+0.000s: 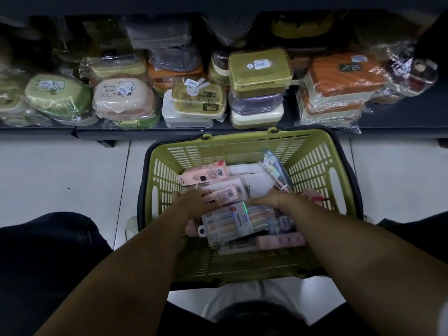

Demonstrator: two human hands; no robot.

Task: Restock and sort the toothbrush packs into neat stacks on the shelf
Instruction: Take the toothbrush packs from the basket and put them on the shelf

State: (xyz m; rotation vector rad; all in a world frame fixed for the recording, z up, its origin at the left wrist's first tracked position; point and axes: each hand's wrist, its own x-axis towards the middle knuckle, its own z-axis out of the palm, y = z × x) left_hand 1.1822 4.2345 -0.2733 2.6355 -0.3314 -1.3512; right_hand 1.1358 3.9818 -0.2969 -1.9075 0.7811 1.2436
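Toothbrush packs [232, 221] lie jumbled in a green basket [242, 139], not on the shelf [157, 132]. Both hands are down among them. The left hand [194, 201] lies on a pink pack [226, 194] and the right hand [269, 198] just beside it. I cannot tell whether either one grips. Film-wrapped boxes [260, 69] crowd the low dark shelf beyond the basket. The basket sits on a white tiled floor [60, 170] in dim light.
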